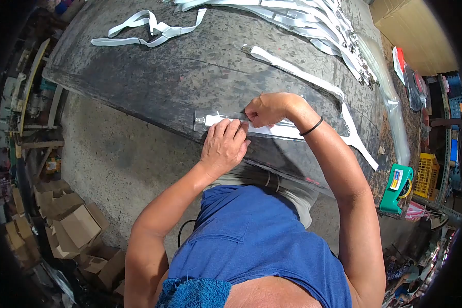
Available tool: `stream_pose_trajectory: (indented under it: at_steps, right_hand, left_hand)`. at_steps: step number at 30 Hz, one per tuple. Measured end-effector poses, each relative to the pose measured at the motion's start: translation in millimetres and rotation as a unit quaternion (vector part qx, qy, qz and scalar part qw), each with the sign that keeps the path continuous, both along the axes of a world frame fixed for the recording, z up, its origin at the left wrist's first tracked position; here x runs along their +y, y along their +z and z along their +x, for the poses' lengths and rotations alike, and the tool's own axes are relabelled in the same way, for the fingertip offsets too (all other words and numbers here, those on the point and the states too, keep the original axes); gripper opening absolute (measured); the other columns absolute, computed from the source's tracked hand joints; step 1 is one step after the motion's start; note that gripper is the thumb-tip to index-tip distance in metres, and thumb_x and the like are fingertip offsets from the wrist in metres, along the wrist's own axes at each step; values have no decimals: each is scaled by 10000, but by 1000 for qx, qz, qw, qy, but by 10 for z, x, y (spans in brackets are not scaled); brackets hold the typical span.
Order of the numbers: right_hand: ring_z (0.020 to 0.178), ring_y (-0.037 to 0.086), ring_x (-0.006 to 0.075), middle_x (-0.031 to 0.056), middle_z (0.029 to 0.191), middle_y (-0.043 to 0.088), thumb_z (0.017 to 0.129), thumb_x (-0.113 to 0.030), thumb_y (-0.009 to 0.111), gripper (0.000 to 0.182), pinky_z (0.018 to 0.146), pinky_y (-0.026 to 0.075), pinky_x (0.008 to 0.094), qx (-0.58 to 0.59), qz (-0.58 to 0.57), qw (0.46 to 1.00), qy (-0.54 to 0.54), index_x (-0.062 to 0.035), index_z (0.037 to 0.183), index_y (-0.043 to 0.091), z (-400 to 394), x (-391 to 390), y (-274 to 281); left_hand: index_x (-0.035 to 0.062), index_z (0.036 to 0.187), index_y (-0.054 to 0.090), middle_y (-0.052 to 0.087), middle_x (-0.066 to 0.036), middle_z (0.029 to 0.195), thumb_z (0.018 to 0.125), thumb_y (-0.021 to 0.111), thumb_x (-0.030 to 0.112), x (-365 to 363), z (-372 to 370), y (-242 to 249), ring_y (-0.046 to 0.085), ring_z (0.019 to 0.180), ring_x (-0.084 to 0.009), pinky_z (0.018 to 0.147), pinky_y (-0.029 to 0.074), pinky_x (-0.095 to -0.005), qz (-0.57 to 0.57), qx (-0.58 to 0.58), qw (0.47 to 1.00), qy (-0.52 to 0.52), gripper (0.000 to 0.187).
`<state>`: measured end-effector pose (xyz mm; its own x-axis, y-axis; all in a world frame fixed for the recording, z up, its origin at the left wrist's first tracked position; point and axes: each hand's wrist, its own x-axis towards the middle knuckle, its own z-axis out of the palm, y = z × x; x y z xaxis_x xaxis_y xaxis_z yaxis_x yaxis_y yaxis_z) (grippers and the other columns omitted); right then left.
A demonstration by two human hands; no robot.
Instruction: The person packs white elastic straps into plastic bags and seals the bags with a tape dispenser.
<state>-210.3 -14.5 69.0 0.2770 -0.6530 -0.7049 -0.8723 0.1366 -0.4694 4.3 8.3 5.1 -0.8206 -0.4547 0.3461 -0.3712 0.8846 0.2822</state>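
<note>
White elastic suspenders (287, 131) lie along the table's near edge, their left end inside a clear plastic sleeve (203, 116). A metal clip (199, 120) shows at that end. My left hand (225, 143) rests on the sleeve and strap with its fingers laid flat. Just to the right, my right hand (269, 109) is closed with fingers curled down at the sleeve's upper side; what they pinch is hidden. From beyond my right wrist, the rest of the suspenders runs on to a Y-shaped join (353, 137), and one strap (297, 72) doubles back toward the upper left.
The dark worn table (138, 84) holds a pile of white suspenders (313, 20) at the far side and a single pair (164, 33) at the upper left. Clear plastic sleeves (395, 118) and a green tape dispenser (397, 189) are at the right. Cardboard boxes (79, 228) sit lower left.
</note>
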Motion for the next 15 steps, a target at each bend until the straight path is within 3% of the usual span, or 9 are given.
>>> stream_pose_trajectory:
  at_steps: [3, 9, 12, 14, 15]
  right_hand:
    - [656, 665, 221, 83, 667, 640, 810, -214, 626, 134, 602, 494, 370, 3, -25, 1000, 13, -81, 803, 612, 7, 29, -38]
    - [799, 685, 339, 140, 740, 681, 787, -247, 704, 198, 665, 521, 438, 45, -180, 981, 52, -63, 778, 631, 31, 149, -272]
    - [808, 678, 375, 139, 763, 688, 782, -289, 742, 250, 701, 524, 470, 122, -240, 963, 14, -66, 857, 661, 102, 273, -175]
    - [924, 689, 370, 183, 920, 715, 741, -279, 782, 383, 756, 548, 446, 157, -234, 958, -56, -48, 1031, 685, 143, 332, -52]
    - [924, 689, 370, 183, 920, 715, 741, -279, 782, 383, 756, 548, 446, 158, -234, 958, -53, -48, 1031, 685, 106, 387, -67]
  left_hand:
    - [38, 1210, 614, 518, -101, 1165, 799, 716, 222, 4, 1, -7, 486, 1138, -297, 943, 418, -429, -4, 6, 1000, 1, 462]
    - [37, 1211, 612, 521, -103, 1169, 797, 716, 219, 1, 1, -4, 486, 1142, -301, 948, 420, -431, 4, 6, 1000, -1, 465]
    - [41, 1213, 611, 523, -104, 1180, 798, 714, 216, 2, -1, -26, 484, 1143, -304, 950, 420, -434, 8, 9, 1000, 0, 462]
    - [43, 1215, 611, 525, -104, 1185, 804, 710, 221, 2, -1, -9, 483, 1144, -304, 954, 418, -436, 3, 6, 1000, -1, 458]
    - [45, 1216, 610, 527, -105, 1190, 810, 705, 225, 4, 1, -4, 482, 1145, -304, 959, 416, -437, -1, 1, 1000, 1, 454]
